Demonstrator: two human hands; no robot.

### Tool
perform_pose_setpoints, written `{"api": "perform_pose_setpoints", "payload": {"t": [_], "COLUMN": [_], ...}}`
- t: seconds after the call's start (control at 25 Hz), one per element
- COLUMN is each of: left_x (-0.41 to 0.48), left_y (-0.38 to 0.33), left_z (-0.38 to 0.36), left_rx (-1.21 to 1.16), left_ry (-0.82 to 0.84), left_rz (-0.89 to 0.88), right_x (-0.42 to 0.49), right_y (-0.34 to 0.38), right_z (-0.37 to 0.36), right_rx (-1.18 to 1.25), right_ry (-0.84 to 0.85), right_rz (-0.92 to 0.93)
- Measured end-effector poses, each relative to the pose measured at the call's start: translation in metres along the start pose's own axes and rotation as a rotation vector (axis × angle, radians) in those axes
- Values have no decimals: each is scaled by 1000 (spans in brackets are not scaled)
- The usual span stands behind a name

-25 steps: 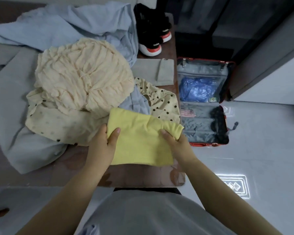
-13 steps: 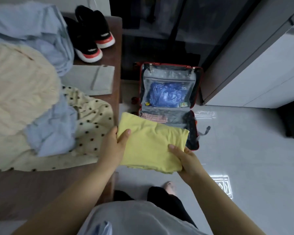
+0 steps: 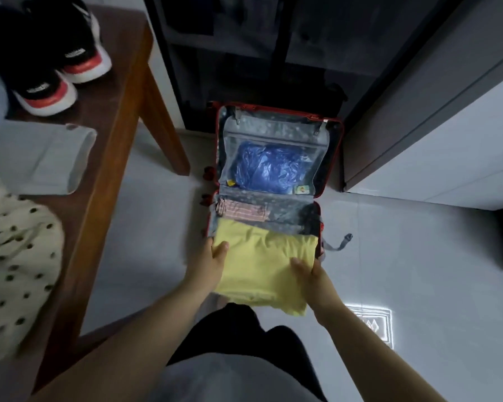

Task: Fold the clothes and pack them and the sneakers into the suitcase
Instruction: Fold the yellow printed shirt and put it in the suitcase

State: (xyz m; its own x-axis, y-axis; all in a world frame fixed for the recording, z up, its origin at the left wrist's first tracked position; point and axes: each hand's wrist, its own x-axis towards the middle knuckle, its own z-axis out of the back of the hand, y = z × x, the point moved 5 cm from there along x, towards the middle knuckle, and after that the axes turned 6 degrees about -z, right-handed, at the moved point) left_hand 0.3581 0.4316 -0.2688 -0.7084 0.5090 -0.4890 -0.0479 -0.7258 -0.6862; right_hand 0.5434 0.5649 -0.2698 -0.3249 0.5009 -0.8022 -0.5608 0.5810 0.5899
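Both hands grip a soft yellow garment (image 3: pixel 262 265) folded into a rectangle, left hand (image 3: pixel 212 264) and right hand (image 3: pixel 308 271) pinching opposite edges, thumbs on top. It hangs over the open red-rimmed suitcase (image 3: pixel 336 146) on glossy floor tiles (image 3: pixel 418 271), whose grey-lined lid holds crinkled blue plastic (image 3: pixel 269 166). Black sneakers (image 3: pixel 53 68) sit on the wooden table (image 3: pixel 119 82) beyond.

A folded yellow garment (image 3: pixel 266 262) hangs over the near half of the open red suitcase (image 3: pixel 276 175).

Suitcase (image 3: pixel 276 169) open, near half free; table leg (image 3: pixel 163 123) left.
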Motion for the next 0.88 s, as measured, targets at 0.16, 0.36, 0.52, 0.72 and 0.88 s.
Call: {"api": "perform_pose_setpoints", "payload": {"t": [0.16, 0.36, 0.52, 0.72, 0.88], "left_x": [71, 196, 302, 412, 447], "left_y": [28, 58, 106, 171, 209], "left_z": [-79, -193, -288, -388, -438], "left_rx": [8, 34, -38, -78, -68], "left_ry": [163, 196, 211, 149, 115], "left_rz": [134, 177, 187, 176, 120], "right_x": [80, 240, 391, 550, 617], "right_y": [-14, -40, -69, -108, -149], "right_z": [30, 62, 82, 98, 107], "right_rx": [-62, -224, -344, -381, -518], "right_ry": [-62, -63, -146, -182, -254], "right_rz": [-48, 2, 69, 100, 133]}}
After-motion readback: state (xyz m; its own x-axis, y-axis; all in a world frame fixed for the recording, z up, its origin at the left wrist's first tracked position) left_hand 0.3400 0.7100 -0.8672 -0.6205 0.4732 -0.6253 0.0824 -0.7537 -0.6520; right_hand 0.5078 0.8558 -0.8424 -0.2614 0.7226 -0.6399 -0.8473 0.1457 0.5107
